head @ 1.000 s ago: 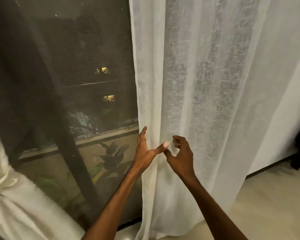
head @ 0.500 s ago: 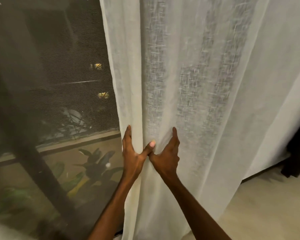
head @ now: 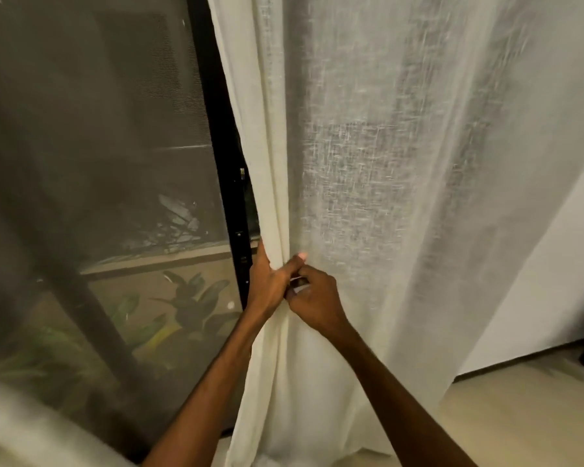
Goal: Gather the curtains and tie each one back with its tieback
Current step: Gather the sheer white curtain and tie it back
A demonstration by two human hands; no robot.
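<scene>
Both hands now closer together, left hand (head: 267, 286) and right hand (head: 312, 299) each clamped on the sheer curtain's (head: 368, 183) gathered left edge.

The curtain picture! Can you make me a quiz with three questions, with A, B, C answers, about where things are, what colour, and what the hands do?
1. Where are the plants?
A. Outside, behind the window screen
B. On the room's floor
C. Hanging on the curtain

2. What colour is the curtain?
A. Red
B. Creamy white
C. Dark blue

3. What are the hands doing?
A. Both hang free
B. Both keep a grip on the curtain's bunched edge
C. One holds a cup

Answers:
1 A: the green leaves show through the mesh of the window screen, left of the curtain.
2 B: the sheer cloth looks pale cream all over.
3 B: the left hand wraps the gathered edge, and the right hand pinches folds beside it.
</scene>
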